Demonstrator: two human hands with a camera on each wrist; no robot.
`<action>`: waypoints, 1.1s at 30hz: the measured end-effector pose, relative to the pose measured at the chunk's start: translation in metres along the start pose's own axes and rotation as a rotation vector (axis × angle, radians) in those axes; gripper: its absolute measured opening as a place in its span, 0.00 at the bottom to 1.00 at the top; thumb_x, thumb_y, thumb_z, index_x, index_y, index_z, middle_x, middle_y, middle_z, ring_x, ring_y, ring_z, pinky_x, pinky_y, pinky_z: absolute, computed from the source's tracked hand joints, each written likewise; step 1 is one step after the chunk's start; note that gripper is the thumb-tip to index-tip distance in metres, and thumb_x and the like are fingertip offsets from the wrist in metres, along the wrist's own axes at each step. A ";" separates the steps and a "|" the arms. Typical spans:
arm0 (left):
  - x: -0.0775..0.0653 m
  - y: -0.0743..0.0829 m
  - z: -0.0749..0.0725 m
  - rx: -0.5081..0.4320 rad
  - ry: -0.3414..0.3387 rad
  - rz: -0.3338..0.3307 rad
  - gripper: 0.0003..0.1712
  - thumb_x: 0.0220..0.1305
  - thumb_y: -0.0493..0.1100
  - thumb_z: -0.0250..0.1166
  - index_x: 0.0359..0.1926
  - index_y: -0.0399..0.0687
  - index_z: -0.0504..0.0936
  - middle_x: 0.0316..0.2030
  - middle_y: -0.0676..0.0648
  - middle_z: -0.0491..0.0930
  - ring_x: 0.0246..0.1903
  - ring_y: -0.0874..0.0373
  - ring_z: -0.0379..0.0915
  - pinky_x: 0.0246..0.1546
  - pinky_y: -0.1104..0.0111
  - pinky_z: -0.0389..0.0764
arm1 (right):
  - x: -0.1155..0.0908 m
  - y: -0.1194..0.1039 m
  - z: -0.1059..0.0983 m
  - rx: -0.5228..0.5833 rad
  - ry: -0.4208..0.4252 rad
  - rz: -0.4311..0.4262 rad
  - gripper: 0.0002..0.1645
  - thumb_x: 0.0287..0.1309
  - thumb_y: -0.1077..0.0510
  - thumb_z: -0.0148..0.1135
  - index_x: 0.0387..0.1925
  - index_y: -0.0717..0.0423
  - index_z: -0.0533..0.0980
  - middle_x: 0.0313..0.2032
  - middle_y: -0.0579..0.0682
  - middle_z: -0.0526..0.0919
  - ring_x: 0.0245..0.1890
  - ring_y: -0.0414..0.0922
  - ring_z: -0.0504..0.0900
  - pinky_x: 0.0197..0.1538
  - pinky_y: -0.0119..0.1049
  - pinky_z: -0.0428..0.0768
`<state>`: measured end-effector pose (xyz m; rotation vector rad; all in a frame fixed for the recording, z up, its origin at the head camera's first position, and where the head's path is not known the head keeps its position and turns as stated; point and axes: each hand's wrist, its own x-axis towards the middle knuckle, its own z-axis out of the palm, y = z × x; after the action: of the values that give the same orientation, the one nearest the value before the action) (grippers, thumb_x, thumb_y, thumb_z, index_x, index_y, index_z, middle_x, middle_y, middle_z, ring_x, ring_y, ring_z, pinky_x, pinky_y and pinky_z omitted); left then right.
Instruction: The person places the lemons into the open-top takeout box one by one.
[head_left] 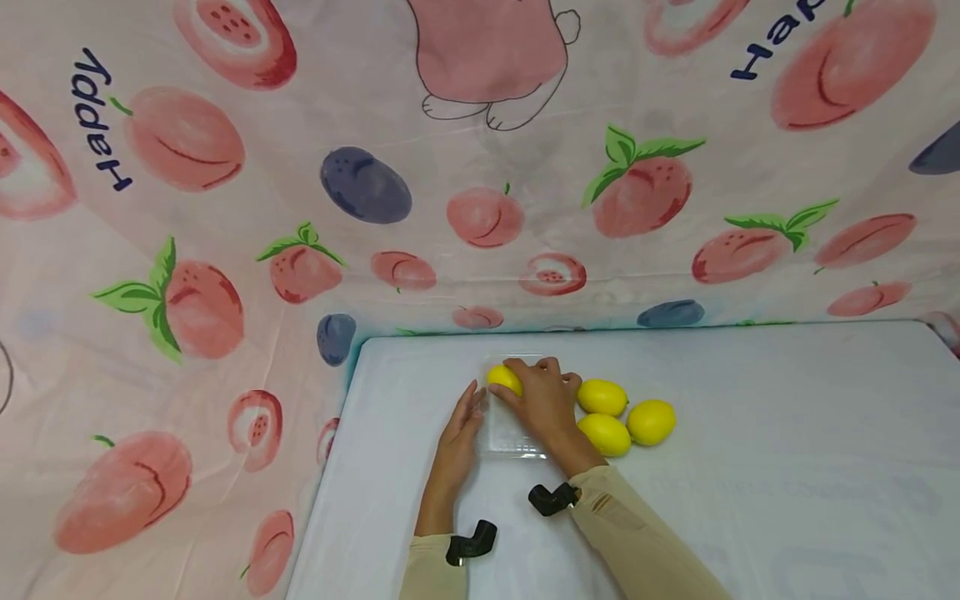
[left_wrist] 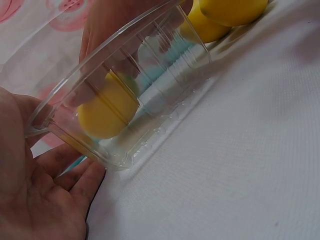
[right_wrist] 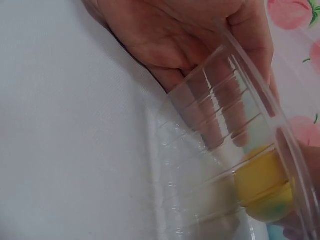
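A clear plastic container (head_left: 513,437) stands on the white table. Inside its far left corner is a yellow lemon (head_left: 504,379), which my right hand (head_left: 546,404) holds between thumb and fingers from above. Through the ribbed wall the lemon (left_wrist: 107,110) shows low, close to the container's floor. My left hand (head_left: 457,442) rests with fairly straight fingers against the container's left side; in the right wrist view the left hand (right_wrist: 200,55) appears through the clear plastic. Three more lemons, one nearer (head_left: 604,435), one behind it (head_left: 602,397) and one farther right (head_left: 652,422), lie right of the container.
The white tabletop (head_left: 787,467) stretches right and toward me. A cloth printed with peaches (head_left: 486,217) hangs behind the table and along its left side. Each wrist wears a small black camera, the left one (head_left: 472,543) and the right one (head_left: 553,499).
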<state>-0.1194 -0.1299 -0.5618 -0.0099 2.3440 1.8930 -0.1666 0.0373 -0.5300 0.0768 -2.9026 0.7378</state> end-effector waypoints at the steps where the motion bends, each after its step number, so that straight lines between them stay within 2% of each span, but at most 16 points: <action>1: 0.000 0.000 0.000 -0.001 -0.001 0.001 0.28 0.80 0.49 0.50 0.77 0.71 0.62 0.73 0.51 0.70 0.74 0.48 0.63 0.77 0.46 0.58 | 0.000 0.000 0.000 -0.007 0.003 -0.002 0.35 0.60 0.27 0.62 0.62 0.39 0.79 0.47 0.46 0.90 0.56 0.53 0.75 0.57 0.66 0.67; 6: 0.000 0.001 -0.001 0.003 -0.016 0.028 0.29 0.81 0.47 0.49 0.78 0.68 0.60 0.73 0.50 0.69 0.75 0.48 0.62 0.77 0.46 0.58 | -0.001 -0.001 0.000 -0.021 0.006 -0.005 0.36 0.59 0.28 0.63 0.62 0.40 0.79 0.46 0.48 0.90 0.56 0.54 0.75 0.57 0.67 0.66; 18: -0.001 0.001 -0.001 0.004 -0.012 0.005 0.29 0.81 0.48 0.48 0.78 0.68 0.60 0.73 0.51 0.69 0.74 0.48 0.62 0.77 0.45 0.58 | -0.003 -0.005 -0.002 -0.068 0.010 0.008 0.37 0.59 0.27 0.62 0.63 0.41 0.79 0.45 0.49 0.91 0.57 0.54 0.76 0.59 0.69 0.67; 29: -0.001 0.003 -0.001 0.021 -0.007 0.010 0.29 0.81 0.48 0.48 0.79 0.68 0.60 0.73 0.51 0.70 0.74 0.49 0.62 0.77 0.46 0.58 | -0.003 -0.007 -0.005 -0.052 0.034 0.003 0.36 0.60 0.28 0.63 0.63 0.41 0.79 0.45 0.48 0.91 0.57 0.55 0.77 0.59 0.68 0.68; 33: -0.001 0.003 0.000 0.019 -0.003 0.020 0.29 0.81 0.47 0.48 0.79 0.64 0.59 0.73 0.50 0.70 0.74 0.48 0.64 0.76 0.46 0.59 | -0.004 -0.007 -0.009 -0.039 0.037 -0.010 0.35 0.60 0.29 0.63 0.63 0.40 0.79 0.44 0.48 0.91 0.57 0.55 0.76 0.59 0.68 0.69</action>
<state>-0.1182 -0.1295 -0.5586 0.0185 2.3690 1.8778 -0.1611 0.0361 -0.5192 0.0728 -2.8782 0.6740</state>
